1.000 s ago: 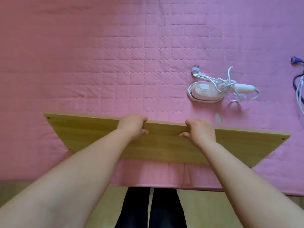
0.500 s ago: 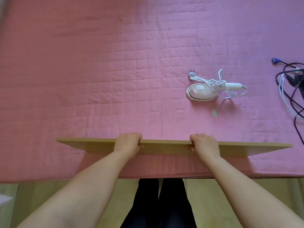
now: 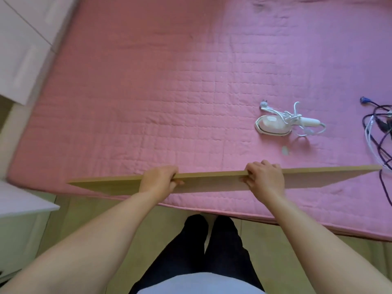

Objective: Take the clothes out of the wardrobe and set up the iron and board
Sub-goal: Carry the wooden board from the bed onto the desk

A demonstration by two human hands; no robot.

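A long wooden board (image 3: 212, 181) hangs nearly edge-on over the near edge of the pink quilted bed (image 3: 169, 102). My left hand (image 3: 158, 180) grips its upper edge left of centre. My right hand (image 3: 265, 179) grips the same edge right of centre. A small white iron (image 3: 270, 124) with its white cord bundled beside it lies on the quilt, beyond and to the right of the board. No clothes are in sight.
A tangle of dark and white cables (image 3: 377, 128) lies at the bed's right edge. White furniture (image 3: 23, 47) stands at the upper left and a white surface (image 3: 21, 206) at the lower left. My dark-trousered legs (image 3: 212, 247) stand on the wooden floor.
The board has tilted from showing its broad face to nearly edge-on, and sits nearer the bed's front edge. The view has pulled back, bringing furniture and more floor into sight.
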